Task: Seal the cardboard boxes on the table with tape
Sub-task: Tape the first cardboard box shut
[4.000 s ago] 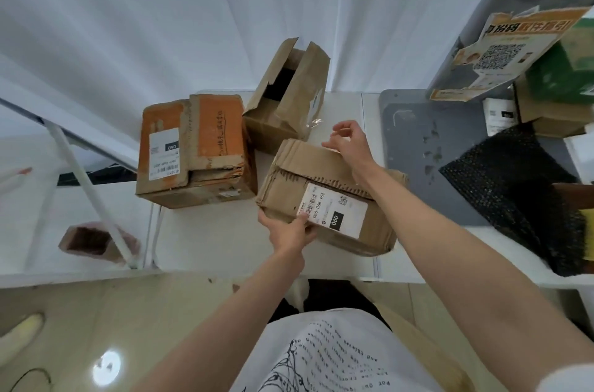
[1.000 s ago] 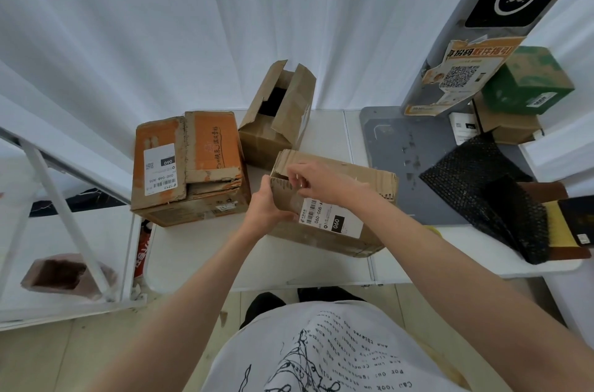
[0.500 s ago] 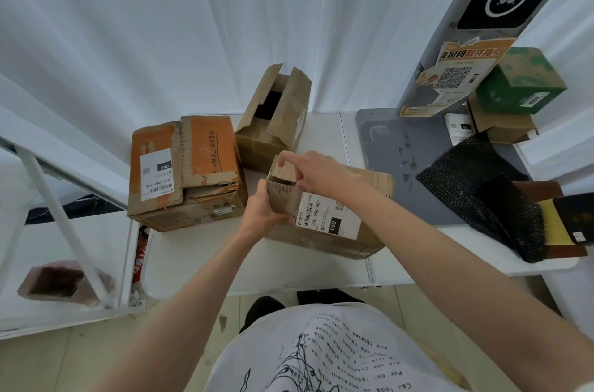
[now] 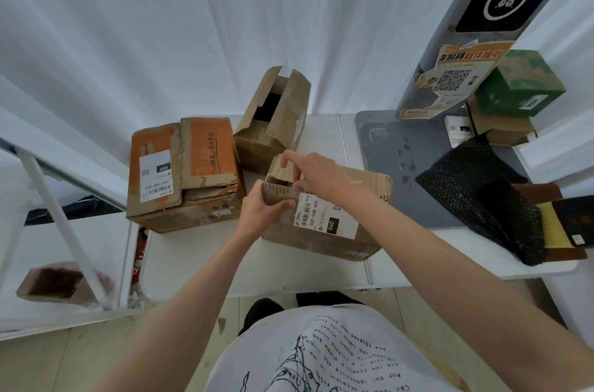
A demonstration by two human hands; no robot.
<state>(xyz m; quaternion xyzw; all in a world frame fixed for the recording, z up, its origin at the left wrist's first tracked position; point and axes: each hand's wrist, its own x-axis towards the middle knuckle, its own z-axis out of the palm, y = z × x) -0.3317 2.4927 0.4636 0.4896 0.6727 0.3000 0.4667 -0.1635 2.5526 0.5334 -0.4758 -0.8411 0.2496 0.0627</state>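
The white desk (image 4: pixel 199 263) carries three cardboard boxes. Left of the labelled box (image 4: pixel 334 224) sits the orange box (image 4: pixel 183 173), flaps down, a white label on its top. Behind the labelled box stands the open box (image 4: pixel 273 121), flaps raised. The left hand (image 4: pixel 260 215) grips the labelled box's left end flap, fingers curled around its edge. The right hand (image 4: pixel 318 176) pinches the upper flap at that same end. Right of the labelled box lie a grey mat (image 4: pixel 395 166) and black mesh wrap (image 4: pixel 482 195).
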